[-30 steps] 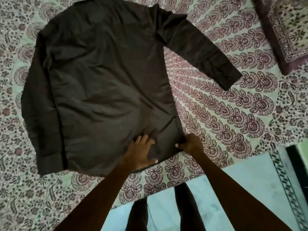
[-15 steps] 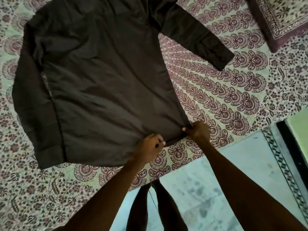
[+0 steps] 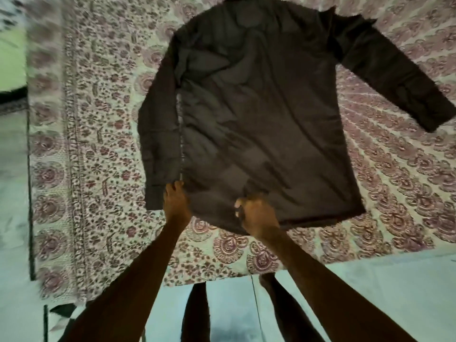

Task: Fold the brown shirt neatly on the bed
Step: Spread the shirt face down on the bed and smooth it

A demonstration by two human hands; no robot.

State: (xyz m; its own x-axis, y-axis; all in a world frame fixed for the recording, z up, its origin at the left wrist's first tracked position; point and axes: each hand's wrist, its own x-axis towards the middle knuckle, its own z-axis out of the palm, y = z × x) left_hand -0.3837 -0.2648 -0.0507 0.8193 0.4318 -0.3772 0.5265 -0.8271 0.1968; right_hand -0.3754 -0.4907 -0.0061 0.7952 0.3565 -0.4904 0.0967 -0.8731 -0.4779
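The brown shirt (image 3: 261,114) lies flat on the bed, back side up, collar at the far end. Its left sleeve runs down along the body; its right sleeve (image 3: 394,77) stretches out toward the right. My left hand (image 3: 175,201) pinches the hem at the shirt's lower left corner, beside the left sleeve's cuff. My right hand (image 3: 255,213) is closed on the hem near its middle. The frame is blurred by motion.
A patterned bedsheet (image 3: 370,188) in maroon and cream covers the bed. Its near edge ends above a pale tiled floor (image 3: 370,287). My legs (image 3: 197,314) stand close to the bed edge. Another edge of the bed runs down the left.
Both hands have shifted left along the hem, from its right corner to the middle and left corner. The camera has swung, so the shirt now sits further right in view.
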